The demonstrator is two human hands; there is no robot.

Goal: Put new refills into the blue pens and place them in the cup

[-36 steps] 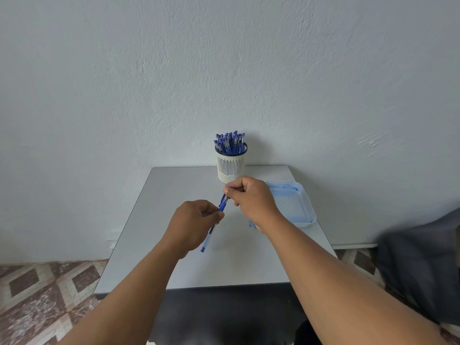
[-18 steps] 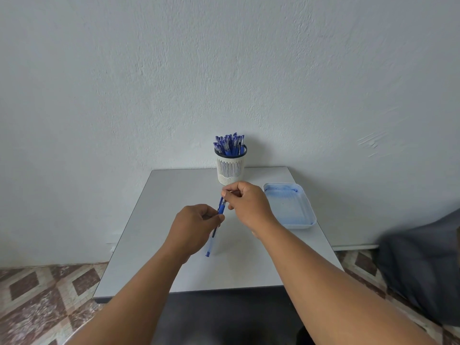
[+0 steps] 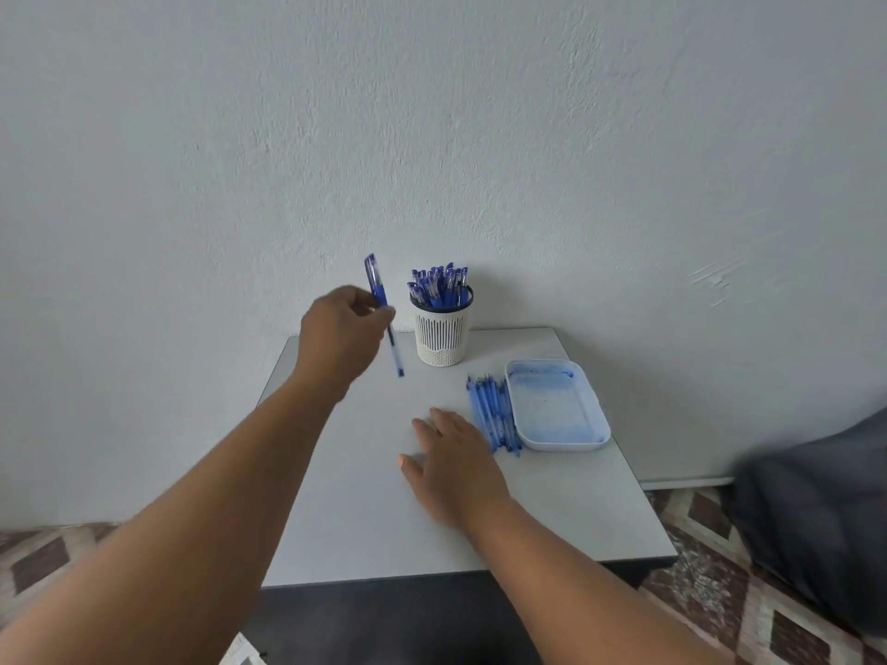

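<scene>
The left hand [image 3: 343, 336] is pinching a blue pen [image 3: 382, 312] upright at centre frame, beside the cup [image 3: 441, 334]; the right hand [image 3: 453, 460] is lying flat, fingers spread, below it.

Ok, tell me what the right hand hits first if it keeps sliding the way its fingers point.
The right hand lies flat on the table, fingers pointing up-left. That line looks free; farther on stands the cup, though depth is unclear.
</scene>
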